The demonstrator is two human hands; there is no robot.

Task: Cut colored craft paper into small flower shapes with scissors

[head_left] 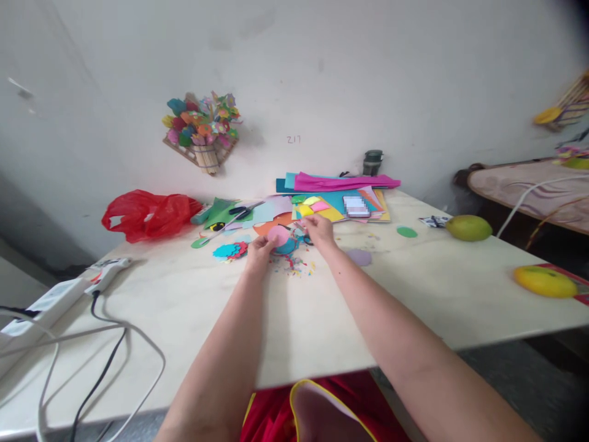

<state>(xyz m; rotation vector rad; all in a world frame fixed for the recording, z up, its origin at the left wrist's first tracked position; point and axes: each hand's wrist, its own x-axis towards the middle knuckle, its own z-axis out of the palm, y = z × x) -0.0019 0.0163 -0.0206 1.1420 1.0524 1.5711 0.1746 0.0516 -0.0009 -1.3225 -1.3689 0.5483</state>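
Pink paper, cut to a disc (279, 235), was the piece being worked, pinched at its near left edge by the left hand (260, 248) toward the far side of the table (313, 331). To its right, the right hand (319, 229) had its fingertips drawn together; whether they gripped anything was too small to tell. I judged the step to be handling the disc's rim, and the next move to call for a steady hold. Loose scraps (294, 267) lay just nearer, liable to get in the way. Blue scalloped pieces (225, 252) sat left, a lilac piece (359, 256) right, and a phone (356, 207) farther back on coloured sheets (337, 199).
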